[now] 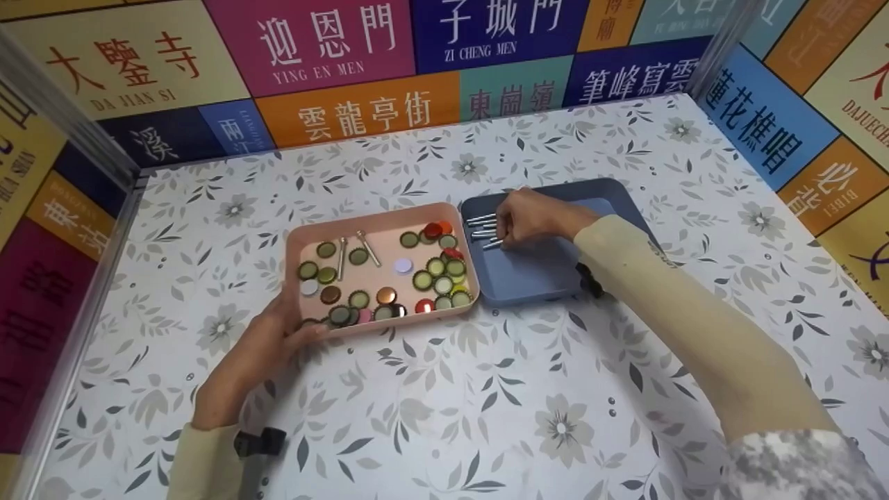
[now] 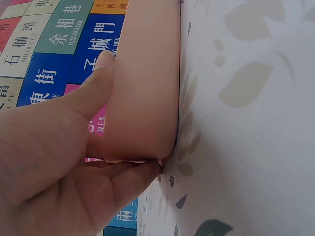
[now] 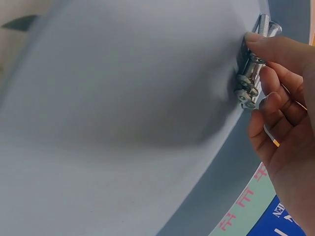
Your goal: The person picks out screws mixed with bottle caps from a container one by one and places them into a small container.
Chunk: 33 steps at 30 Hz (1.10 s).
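My left hand (image 1: 267, 332) grips the front left corner of a pink tray (image 1: 389, 221), thumb by the rim and fingers against the outer wall. The tray's outer side (image 2: 142, 83) fills part of the left wrist view. Inside lie many bottle caps (image 1: 358, 300) and two silver bolts (image 1: 369, 248). At the left end of a blue-grey tray (image 1: 528, 278), my right hand (image 1: 531, 217) is among several silver bolts (image 1: 486, 235). In the right wrist view its thumb and fingers pinch at the bolts (image 3: 250, 81), which lie bunched against the tray wall; exactly which one is held is partly hidden.
The two trays stand side by side, touching, on a floral white tablecloth (image 1: 444, 417). Upright panels with coloured sign blocks (image 1: 333, 42) border the table at the back, left and right. A dark strap (image 1: 260, 442) sits at my left wrist.
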Each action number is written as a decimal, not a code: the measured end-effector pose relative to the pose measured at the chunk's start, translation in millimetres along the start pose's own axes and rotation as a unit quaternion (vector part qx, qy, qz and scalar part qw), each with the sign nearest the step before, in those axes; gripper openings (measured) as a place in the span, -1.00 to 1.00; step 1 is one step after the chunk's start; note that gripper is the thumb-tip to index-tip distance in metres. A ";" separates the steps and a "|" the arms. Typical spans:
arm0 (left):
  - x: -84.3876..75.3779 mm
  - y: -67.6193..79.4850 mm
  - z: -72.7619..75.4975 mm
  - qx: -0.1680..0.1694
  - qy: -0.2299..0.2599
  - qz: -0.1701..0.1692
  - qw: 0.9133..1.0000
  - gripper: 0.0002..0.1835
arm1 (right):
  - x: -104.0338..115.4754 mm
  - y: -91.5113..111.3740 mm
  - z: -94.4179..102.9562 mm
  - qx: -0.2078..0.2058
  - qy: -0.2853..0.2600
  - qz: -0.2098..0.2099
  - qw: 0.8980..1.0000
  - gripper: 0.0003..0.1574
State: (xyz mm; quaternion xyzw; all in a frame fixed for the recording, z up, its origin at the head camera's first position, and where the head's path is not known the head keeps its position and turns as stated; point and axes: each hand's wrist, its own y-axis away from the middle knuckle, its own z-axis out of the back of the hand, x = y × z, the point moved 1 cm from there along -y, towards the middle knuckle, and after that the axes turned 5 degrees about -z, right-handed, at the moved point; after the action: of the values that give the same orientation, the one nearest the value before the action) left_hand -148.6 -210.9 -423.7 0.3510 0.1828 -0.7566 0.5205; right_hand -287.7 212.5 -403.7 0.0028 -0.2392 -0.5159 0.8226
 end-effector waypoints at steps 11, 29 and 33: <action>-0.1 2.0 0.7 0.002 -0.017 0.013 1.000 0.00 | -2.4 2.6 -2.7 -0.001 -0.026 -0.015 1.000 -0.93; -1.1 -0.5 0.2 -0.004 0.011 0.003 1.000 -0.03 | 0.4 -0.4 -7.0 -0.008 -0.002 -0.005 1.000 -0.88; -0.6 -0.7 -0.3 -0.005 0.015 0.000 1.000 0.02 | 1.8 -1.2 -7.3 -0.006 0.002 -0.001 1.000 -0.85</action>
State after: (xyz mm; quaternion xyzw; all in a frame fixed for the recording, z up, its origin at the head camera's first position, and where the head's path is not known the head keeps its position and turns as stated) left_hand -149.0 -210.0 -423.6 0.3600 0.1947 -0.7503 0.5192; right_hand -285.2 208.6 -409.8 -0.0008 -0.2348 -0.5182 0.8224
